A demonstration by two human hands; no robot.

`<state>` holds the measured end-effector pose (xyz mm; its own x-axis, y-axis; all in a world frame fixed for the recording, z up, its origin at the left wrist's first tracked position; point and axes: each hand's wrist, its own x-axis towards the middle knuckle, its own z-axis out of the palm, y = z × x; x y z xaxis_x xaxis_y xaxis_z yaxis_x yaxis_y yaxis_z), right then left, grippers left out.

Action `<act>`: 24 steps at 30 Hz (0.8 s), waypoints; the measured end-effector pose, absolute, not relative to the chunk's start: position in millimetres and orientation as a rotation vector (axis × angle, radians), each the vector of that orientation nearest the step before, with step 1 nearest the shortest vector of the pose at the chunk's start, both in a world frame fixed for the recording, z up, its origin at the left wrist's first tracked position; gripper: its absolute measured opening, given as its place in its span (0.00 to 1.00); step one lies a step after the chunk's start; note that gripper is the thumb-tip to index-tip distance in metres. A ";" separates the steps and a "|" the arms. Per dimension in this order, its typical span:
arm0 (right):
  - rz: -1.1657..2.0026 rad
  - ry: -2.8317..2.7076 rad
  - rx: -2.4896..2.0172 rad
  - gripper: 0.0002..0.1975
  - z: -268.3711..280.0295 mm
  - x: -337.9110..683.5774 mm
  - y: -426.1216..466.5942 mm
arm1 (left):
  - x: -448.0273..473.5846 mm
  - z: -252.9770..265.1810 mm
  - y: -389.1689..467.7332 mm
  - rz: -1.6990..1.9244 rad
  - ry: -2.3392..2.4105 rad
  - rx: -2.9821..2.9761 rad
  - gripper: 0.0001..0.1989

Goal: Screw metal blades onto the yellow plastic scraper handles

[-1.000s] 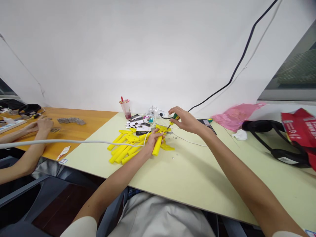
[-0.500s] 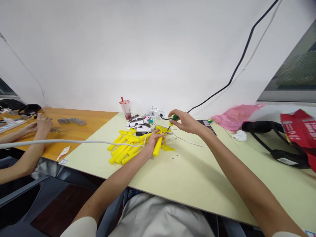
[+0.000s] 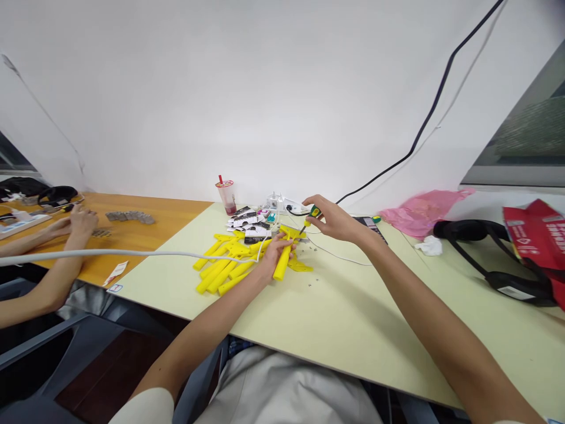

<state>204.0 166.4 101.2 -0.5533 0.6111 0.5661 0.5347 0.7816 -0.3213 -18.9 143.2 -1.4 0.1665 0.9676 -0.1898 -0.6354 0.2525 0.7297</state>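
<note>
My left hand (image 3: 273, 256) is closed around a yellow plastic scraper (image 3: 282, 268), its thick handle pointing toward me and its wide head away. In my right hand (image 3: 332, 219) is a green and yellow screwdriver (image 3: 315, 212), pinched at the handle. Its shaft slants down to the scraper's head, where the tip appears to meet it; the screw itself is too small to make out. More yellow scrapers (image 3: 216, 275) lie in a pile left of my left hand. Behind the held one, a yellow flat part (image 3: 301, 267) rests on the table among several small screws (image 3: 310, 285).
Small black and white boxes (image 3: 258, 235) and a drink cup (image 3: 226, 197) stand behind the pile. A white cable (image 3: 154, 253) crosses over my left side. Pink plastic (image 3: 426, 212) and a black strapped object (image 3: 507, 280) lie right. Another person's hands (image 3: 82, 224) work at the left table.
The view shifts slightly. My right hand's fingers have turned a little on the screwdriver handle; both hands otherwise stay in place.
</note>
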 end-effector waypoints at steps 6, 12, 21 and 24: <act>0.135 -2.284 -0.888 0.15 101.8 206.3 166.5 | -19.7 -0.4 142.4 1.227 0.686 0.570 0.34; 0.152 -2.300 -0.759 0.17 100.9 203.7 165.3 | -19.3 0.7 142.9 1.234 0.717 0.545 0.33; 0.038 -2.311 -0.855 0.13 102.3 204.5 166.1 | -19.5 -0.7 142.9 1.231 0.704 0.575 0.32; 0.082 -2.310 -0.790 0.18 100.8 204.6 165.6 | -18.9 -2.5 144.2 1.235 0.718 0.574 0.32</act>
